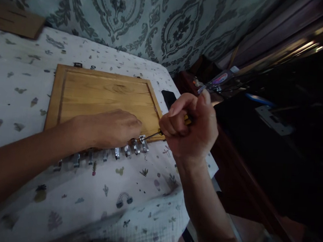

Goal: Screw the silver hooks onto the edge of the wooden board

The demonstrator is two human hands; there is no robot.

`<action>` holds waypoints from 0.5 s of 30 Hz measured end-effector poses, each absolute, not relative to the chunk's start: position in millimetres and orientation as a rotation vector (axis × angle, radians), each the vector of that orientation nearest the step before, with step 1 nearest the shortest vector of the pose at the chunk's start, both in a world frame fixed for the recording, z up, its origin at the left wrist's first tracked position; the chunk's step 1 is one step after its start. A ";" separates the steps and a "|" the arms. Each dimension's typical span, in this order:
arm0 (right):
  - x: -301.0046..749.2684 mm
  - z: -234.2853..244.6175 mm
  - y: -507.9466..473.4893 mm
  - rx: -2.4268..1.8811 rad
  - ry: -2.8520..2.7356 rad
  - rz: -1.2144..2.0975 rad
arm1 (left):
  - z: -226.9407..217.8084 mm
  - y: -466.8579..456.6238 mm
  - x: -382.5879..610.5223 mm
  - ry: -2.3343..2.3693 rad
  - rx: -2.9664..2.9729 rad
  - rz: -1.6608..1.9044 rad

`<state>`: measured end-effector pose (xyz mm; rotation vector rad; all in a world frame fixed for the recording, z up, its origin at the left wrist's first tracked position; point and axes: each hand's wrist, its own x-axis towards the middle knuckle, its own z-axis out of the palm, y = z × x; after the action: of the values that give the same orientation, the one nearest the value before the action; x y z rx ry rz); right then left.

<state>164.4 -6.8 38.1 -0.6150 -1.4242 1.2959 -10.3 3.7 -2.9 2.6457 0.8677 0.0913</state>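
A framed wooden panel (104,94) lies on the cloth-covered table. Along its near edge runs a row of several shiny metal clips (116,153). My left hand (116,128) lies over that edge with fingers curled down near the right-hand clips; its fingertips and whatever they grip are hidden. In my right hand (191,127), closed and turned palm up, is a screwdriver (153,134). Only a bit of its yellow handle shows between the fingers. The thin dark shaft points left, its tip at the rightmost clip (144,143).
A dark phone-like slab (169,98) lies right of the panel. Cardboard (18,21) sits at the back left, and small dark pieces (78,65) lie behind the panel. A patterned wall (158,20) closes off the back. Dark furniture (259,162) stands at the right.
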 end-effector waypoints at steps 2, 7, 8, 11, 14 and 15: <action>160.3 37.3 -12.2 -0.628 -1.365 1.205 | -0.1 3.2 -10.0 0.862 2.652 0.084; 150.0 32.7 -23.9 -0.677 -1.244 1.033 | 2.6 4.4 -10.0 0.809 2.668 0.058; 149.3 31.9 -25.2 -0.702 -1.239 1.010 | 1.5 5.0 -10.3 0.793 2.678 0.066; 149.9 29.9 -27.1 -0.773 -1.237 0.946 | -2.8 6.4 -11.2 0.765 2.703 0.113; 151.7 28.0 -28.0 -0.795 -1.225 0.906 | -4.8 6.8 -11.2 0.783 2.696 0.126; 152.0 27.6 -28.3 -0.797 -1.217 0.902 | -5.0 6.8 -11.1 0.790 2.692 0.123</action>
<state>152.0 -28.3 27.6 -0.7973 -1.2174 0.9021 -11.1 6.8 -5.0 2.6924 0.7902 0.1231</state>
